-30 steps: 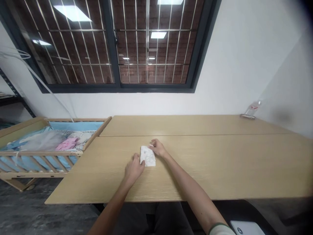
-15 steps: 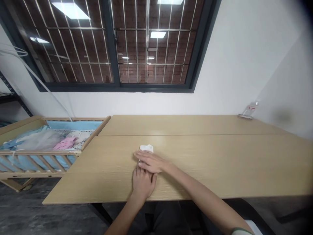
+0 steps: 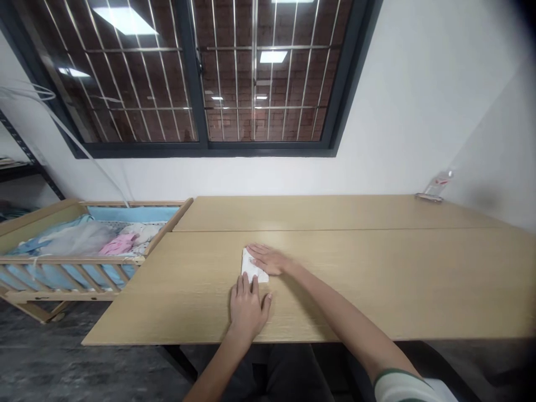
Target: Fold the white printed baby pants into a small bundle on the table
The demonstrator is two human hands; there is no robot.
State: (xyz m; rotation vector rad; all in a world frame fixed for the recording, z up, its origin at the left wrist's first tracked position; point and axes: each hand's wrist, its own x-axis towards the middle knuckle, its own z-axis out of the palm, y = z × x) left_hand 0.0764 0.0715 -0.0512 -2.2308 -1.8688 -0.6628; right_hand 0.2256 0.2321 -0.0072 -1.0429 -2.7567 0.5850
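By the table's [image 3: 397, 290] near edge, a green-trimmed white right sleeve [image 3: 397, 387] and dark trousers [image 3: 295, 375] are being worn.

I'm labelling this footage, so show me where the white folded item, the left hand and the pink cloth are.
White folded item [image 3: 248, 264]: head view, on its uncovered left part.
Left hand [image 3: 246, 309]: head view, on the back of the hand.
Pink cloth [image 3: 119, 244]: head view, on the middle of its visible surface.

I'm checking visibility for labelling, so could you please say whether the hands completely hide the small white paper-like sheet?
No, part of the small white paper-like sheet shows between the right hand and the left hand.
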